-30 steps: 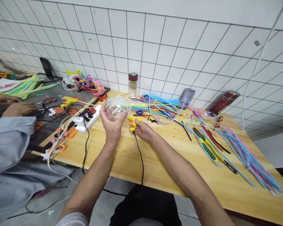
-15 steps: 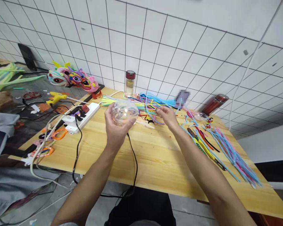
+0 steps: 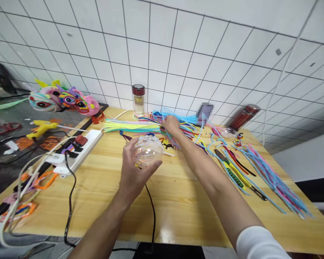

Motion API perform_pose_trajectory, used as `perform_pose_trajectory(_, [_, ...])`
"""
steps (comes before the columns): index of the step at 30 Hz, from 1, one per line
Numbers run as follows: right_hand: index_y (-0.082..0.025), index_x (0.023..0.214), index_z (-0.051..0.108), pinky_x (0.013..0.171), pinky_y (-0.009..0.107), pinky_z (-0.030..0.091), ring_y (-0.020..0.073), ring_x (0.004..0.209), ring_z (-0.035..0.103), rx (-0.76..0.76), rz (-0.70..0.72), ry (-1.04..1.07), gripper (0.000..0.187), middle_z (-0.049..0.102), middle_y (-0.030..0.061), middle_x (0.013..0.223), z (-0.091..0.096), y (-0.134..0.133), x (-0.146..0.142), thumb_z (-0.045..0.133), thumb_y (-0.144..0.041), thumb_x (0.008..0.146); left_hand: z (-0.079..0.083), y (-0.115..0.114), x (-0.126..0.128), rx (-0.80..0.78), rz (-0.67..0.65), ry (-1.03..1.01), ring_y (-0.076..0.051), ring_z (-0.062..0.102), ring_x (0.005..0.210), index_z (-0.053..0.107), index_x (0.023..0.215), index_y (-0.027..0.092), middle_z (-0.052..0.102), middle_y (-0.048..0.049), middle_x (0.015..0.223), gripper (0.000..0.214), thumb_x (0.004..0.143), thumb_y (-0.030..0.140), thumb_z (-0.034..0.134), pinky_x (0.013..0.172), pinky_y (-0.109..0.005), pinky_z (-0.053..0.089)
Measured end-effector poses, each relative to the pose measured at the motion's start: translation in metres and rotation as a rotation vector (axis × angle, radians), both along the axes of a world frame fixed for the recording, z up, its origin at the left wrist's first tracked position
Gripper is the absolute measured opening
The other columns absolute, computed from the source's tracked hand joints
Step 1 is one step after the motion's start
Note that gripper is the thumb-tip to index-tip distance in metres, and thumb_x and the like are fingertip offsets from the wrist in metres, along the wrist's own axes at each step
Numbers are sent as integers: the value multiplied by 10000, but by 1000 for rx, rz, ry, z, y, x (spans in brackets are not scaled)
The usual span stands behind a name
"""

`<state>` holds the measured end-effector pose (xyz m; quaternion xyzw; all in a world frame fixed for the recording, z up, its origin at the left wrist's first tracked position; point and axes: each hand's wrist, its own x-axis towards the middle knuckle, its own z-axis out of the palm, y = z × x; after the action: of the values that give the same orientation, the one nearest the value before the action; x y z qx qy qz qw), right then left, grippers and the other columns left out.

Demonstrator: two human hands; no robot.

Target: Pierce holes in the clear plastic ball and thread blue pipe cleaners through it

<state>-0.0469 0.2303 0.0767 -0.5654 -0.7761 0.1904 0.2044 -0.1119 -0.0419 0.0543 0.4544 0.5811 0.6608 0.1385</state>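
My left hand (image 3: 136, 172) is closed around a clear plastic ball (image 3: 148, 153), held above the table with the thumb at its near right side. My right hand (image 3: 171, 124) reaches to the back, its bent fingers down in a pile of coloured pipe cleaners. The fingertips are partly hidden, and I cannot make out what is between them. Yellow and green pipe cleaners (image 3: 132, 126) lie to the left of that hand, and blue ones (image 3: 187, 118) behind and to its right. A thin white stick (image 3: 168, 154) shows just right of the ball.
On the left are a white power strip (image 3: 81, 153) with cables, a yellow glue gun (image 3: 41, 128) and colourful lion-head figures (image 3: 64, 100). Two bottles, a clear one (image 3: 139, 100) and a red one (image 3: 244, 117), are near the wall. Yellow-handled pliers (image 3: 239, 174) and blue-pink pipe cleaners (image 3: 275, 180) lie right.
My right hand has moved left and farther back into the pipe cleaner pile. The ball stays in my left hand, slightly lower in view. The view has shifted right; the neighbouring person's hand has left it.
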Motion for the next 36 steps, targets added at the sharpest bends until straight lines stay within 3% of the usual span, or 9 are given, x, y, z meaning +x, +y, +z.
perform_pose_trajectory(5, [-166,1170,674,953,400,571,183,988,699,181,27,163,232,745,53,1078,70,-20,64,588,-333,1033,1,-1,1,31,-18,-6,-309,585,1364,439,1459,266,529,-125,1447,897,713,409,917,1130,-513,543])
perform_pose_trajectory(8, [-203,1166,635,878,331,564,157,875,706,279,71,253,197,759,15,935,110,-55,126,545,-243,995,2,0,2,50,-9,-29,-311,586,1358,445,1456,250,536,-131,1437,906,701,403,921,1151,-515,519])
perform_pose_trajectory(10, [-229,1098,646,813,339,559,181,829,710,342,134,293,170,757,20,890,119,-86,169,556,-287,966,2,3,1,58,17,-41,-314,581,1352,455,1446,236,533,-139,1443,908,687,405,924,1153,-515,512])
perform_pose_trajectory(14, [-250,957,673,789,376,528,232,822,691,400,179,-91,156,759,70,887,89,-150,244,549,-346,955,5,8,0,74,40,-68,-306,570,1348,462,1426,233,525,-144,1441,877,693,409,911,1131,-506,524])
perform_pose_trajectory(21, [-220,791,737,877,369,520,271,919,719,139,225,-394,151,772,132,882,6,-217,318,617,-132,820,26,-7,12,124,-15,83,-287,583,1324,485,1415,237,528,-123,1448,894,658,391,935,1168,-506,488])
perform_pose_trajectory(24, [-224,969,774,955,390,517,284,1063,710,102,208,-367,200,779,141,1096,-3,-227,319,642,-152,837,30,-25,24,108,-36,116,-290,584,1324,484,1421,231,534,-125,1447,896,661,393,931,1170,-504,484])
perform_pose_trajectory(27, [-225,1103,763,971,384,516,271,1119,699,83,175,-295,232,769,116,1193,-2,-219,289,620,-261,925,25,-47,38,80,-61,116,-286,596,1310,476,1431,249,535,-123,1444,891,676,410,923,1112,-479,534])
perform_pose_trajectory(33, [-205,1066,752,968,368,538,229,1099,697,-19,54,-215,213,765,79,1145,-7,-151,187,618,-358,1001,-4,-82,63,2,-67,163,-300,584,1345,414,1487,263,510,-141,1483,944,703,420,916,1093,-477,552])
perform_pose_trajectory(36, [-178,1243,673,965,455,578,229,1111,682,-88,-11,-202,336,690,92,1269,-19,-119,149,655,-414,1004,-20,-87,75,-21,-80,257,-327,553,1389,418,1479,260,522,-150,1467,921,716,402,914,1148,-531,508])
